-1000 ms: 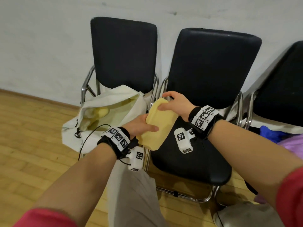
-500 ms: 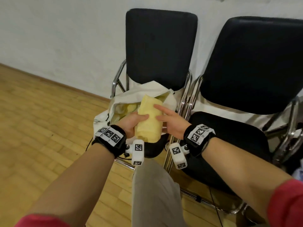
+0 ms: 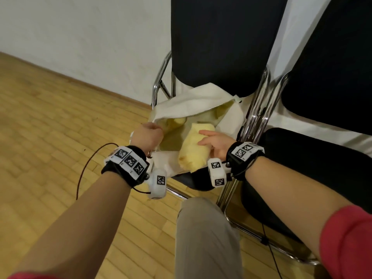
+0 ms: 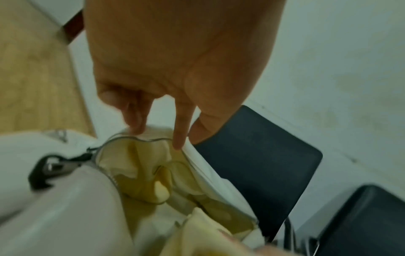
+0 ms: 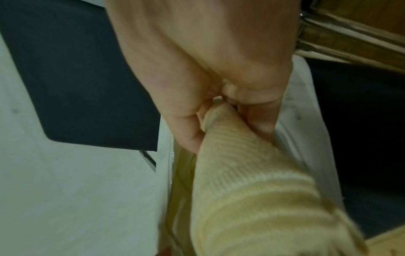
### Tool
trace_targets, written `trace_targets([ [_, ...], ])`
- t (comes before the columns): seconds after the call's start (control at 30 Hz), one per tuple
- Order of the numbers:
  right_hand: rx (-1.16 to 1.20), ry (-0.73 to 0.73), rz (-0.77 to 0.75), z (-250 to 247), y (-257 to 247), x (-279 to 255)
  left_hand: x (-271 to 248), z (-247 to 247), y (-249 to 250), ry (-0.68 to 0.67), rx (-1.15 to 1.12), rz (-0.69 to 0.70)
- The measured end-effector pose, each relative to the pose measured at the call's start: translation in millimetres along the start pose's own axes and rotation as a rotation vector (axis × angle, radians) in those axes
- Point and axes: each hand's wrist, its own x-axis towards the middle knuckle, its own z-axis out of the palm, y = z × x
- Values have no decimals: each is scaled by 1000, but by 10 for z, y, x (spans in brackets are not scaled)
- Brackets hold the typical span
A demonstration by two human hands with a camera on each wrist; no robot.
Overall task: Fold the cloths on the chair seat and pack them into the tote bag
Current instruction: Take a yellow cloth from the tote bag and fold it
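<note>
A white tote bag (image 3: 187,101) lies open on the left chair's seat, with yellow cloths (image 3: 177,122) inside it. My left hand (image 3: 148,135) pinches the bag's zip rim (image 4: 151,139) and holds the mouth open; in the left wrist view the thumb and forefinger of this left hand (image 4: 186,138) close on the white edge. My right hand (image 3: 213,141) grips a folded yellow cloth (image 3: 194,150) whose far end is inside the bag's mouth. From the right wrist, the right hand (image 5: 219,124) has fingers and thumb curled round the ribbed cloth (image 5: 241,173).
A second black chair (image 3: 302,168) stands close on the right, its chrome frame (image 3: 255,117) beside the bag. My leg in grey trousers (image 3: 205,238) is in front of the chairs. Wooden floor (image 3: 50,127) stretches to the left, with a white wall behind.
Both hands carried the folded cloth left from the right chair to the bag. My left hand let go of the cloth and took the bag's rim; the cloth's end went into the mouth.
</note>
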Motion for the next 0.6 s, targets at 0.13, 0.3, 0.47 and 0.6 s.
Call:
trace_targets([
  [0.13, -35, 15, 30, 88, -80, 256, 149, 85, -123, -41, 255, -1],
  [0.3, -4, 72, 1, 277, -222, 507, 199, 138, -119, 64, 427, -91],
  [0.47, 345, 189, 2, 490, -20, 721, 506, 248, -467, -83, 461, -45],
  [0.6, 59, 230, 89, 525, 226, 809, 319, 185, -295, -19, 512, 34],
])
